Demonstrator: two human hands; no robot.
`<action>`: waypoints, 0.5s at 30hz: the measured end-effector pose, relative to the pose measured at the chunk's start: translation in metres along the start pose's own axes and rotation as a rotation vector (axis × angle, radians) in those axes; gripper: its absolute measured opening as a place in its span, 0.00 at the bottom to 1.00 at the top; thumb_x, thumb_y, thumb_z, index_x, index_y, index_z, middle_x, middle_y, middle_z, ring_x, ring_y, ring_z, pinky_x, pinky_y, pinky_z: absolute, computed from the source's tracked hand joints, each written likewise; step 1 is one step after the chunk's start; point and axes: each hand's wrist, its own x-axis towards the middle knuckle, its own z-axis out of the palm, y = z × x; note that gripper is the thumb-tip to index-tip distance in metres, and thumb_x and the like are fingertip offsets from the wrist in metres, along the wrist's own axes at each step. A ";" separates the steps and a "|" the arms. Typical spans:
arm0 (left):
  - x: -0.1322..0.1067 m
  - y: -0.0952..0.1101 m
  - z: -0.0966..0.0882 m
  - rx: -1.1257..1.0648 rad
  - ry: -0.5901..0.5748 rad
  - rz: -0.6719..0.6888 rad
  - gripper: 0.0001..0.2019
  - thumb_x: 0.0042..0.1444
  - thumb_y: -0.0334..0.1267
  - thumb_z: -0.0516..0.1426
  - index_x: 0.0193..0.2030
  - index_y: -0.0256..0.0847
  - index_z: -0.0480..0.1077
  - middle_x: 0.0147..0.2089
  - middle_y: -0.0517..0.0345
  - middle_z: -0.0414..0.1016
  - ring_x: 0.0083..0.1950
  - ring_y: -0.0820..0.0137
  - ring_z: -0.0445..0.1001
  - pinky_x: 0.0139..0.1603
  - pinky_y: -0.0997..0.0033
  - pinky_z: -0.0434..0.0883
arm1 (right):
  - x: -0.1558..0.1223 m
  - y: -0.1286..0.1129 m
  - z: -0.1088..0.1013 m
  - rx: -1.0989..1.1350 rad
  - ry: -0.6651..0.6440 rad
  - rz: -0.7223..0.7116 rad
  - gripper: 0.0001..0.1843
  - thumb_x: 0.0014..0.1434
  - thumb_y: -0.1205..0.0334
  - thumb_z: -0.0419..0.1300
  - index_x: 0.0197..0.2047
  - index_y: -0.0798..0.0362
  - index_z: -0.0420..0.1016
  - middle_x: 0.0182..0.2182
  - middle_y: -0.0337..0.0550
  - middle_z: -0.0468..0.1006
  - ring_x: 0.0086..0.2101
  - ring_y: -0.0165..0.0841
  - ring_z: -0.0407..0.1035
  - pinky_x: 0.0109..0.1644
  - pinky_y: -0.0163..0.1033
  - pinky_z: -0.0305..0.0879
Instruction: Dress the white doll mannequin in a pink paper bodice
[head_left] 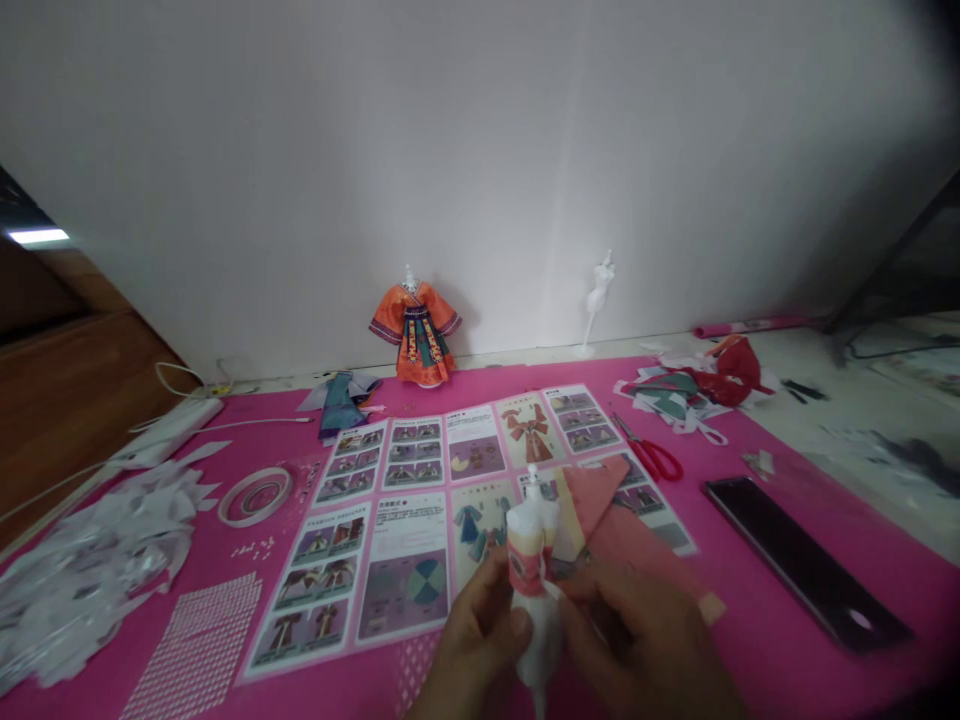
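A small white dress-form mannequin (534, 520) stands upright before me, with a red and cream fabric band (526, 570) around its chest. My left hand (480, 635) is closed around the mannequin's left side, thumb pressed on its waist. At the other side, my right hand (637, 635) pinches a small white strip (553, 590) at the band's edge. Pink fabric (637, 545) lies behind my right hand. Beneath and beyond the mannequin spreads an instruction sheet (409, 510) with pictures of doll clothes.
Left are a tape roll (255, 497), a sheet of small beads (195, 640), crumpled plastic (82, 570) and a power strip (169, 430). Right lie red-handled scissors (656, 460), a phone (802, 560) and fabric scraps (697, 380). A dressed mannequin (416, 335) and a bare one (598, 295) stand behind.
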 end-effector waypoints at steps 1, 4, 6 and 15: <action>0.000 0.000 0.000 0.007 0.000 -0.001 0.27 0.51 0.41 0.64 0.58 0.45 0.67 0.54 0.50 0.74 0.64 0.55 0.61 0.63 0.59 0.56 | 0.000 0.000 0.001 0.001 -0.007 0.004 0.11 0.60 0.64 0.53 0.29 0.51 0.75 0.18 0.34 0.73 0.19 0.27 0.67 0.22 0.31 0.57; -0.001 0.001 0.000 0.018 -0.001 -0.002 0.27 0.51 0.41 0.64 0.59 0.44 0.67 0.54 0.49 0.73 0.65 0.55 0.60 0.63 0.59 0.56 | -0.001 0.000 0.002 0.012 -0.019 0.008 0.11 0.59 0.64 0.53 0.29 0.51 0.75 0.18 0.34 0.73 0.19 0.27 0.67 0.22 0.31 0.56; -0.001 0.001 0.000 0.016 -0.006 0.001 0.27 0.52 0.41 0.64 0.59 0.45 0.67 0.55 0.49 0.73 0.65 0.55 0.59 0.64 0.59 0.55 | 0.000 -0.001 0.003 0.024 -0.008 0.018 0.10 0.59 0.64 0.54 0.30 0.52 0.75 0.19 0.34 0.74 0.19 0.27 0.67 0.22 0.31 0.57; -0.002 0.002 0.001 0.031 -0.010 0.003 0.27 0.51 0.42 0.64 0.59 0.46 0.68 0.57 0.49 0.71 0.66 0.54 0.57 0.64 0.59 0.54 | 0.001 0.001 0.007 -0.016 0.025 -0.052 0.10 0.58 0.67 0.53 0.29 0.52 0.74 0.18 0.34 0.74 0.19 0.27 0.67 0.22 0.31 0.56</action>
